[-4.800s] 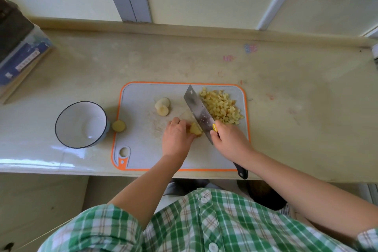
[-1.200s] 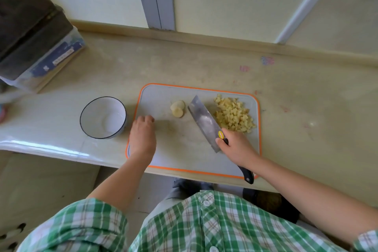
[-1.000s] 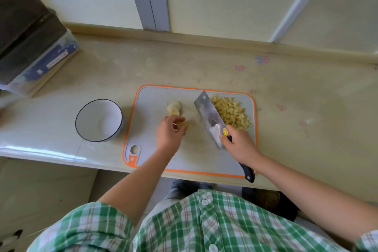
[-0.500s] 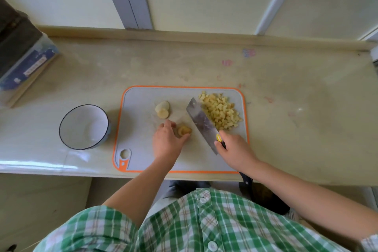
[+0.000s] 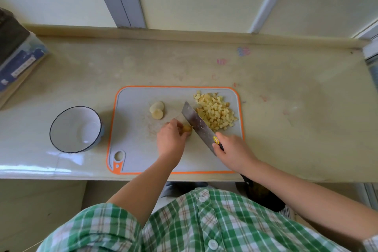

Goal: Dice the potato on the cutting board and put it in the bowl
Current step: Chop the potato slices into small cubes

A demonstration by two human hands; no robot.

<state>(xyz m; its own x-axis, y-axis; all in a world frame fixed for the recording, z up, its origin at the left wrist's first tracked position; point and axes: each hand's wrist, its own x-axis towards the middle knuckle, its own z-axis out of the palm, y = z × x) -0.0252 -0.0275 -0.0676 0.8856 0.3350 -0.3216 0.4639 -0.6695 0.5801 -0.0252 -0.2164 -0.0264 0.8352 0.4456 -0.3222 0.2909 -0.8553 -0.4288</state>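
An orange-edged grey cutting board lies on the counter. A heap of diced potato covers its far right corner. Sliced rounds of potato lie at its middle left. My left hand holds a small potato piece down on the board with curled fingers. My right hand grips the cleaver by its handle, the blade slanting just right of that piece. The white bowl with a dark rim stands left of the board, with nothing in it.
A stack of boxes and books sits at the counter's far left. The counter's front edge runs just below the board. A wall with window frames rises behind the counter.
My left hand fetched the potato piece from beside the bowl and brought it to the board's middle. The cleaver has closed in on it from the right.
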